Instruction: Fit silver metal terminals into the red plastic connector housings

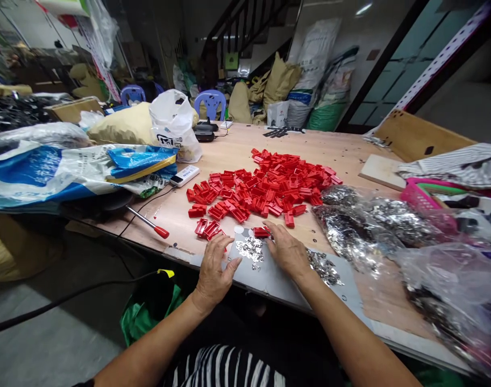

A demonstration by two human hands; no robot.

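My left hand [218, 262] is at the table's front edge, fingers bent and thumb held apart, beside a few red plastic pieces [207, 228]. They are small, hollow and box-like; its fingertips partly cover some. My right hand [287, 250] has finger and thumb at the right end of one red plastic piece [261, 232], seemingly gripping it. Between my hands, small shiny metal parts [250, 248] are spread on a grey sheet [245, 277]. Another pile of metal parts [325, 267] sits by my right wrist. A large heap of red pieces [265, 185] lies beyond both hands.
Clear bags of metal parts [350, 231] and a pink basket [426, 207] crowd the right side. Leftward are a red-tipped metal rod [148, 222], a white device [184, 176] with a cable, and blue-white sacks [68, 166]. A wooden board [422, 134] stands at the back right.
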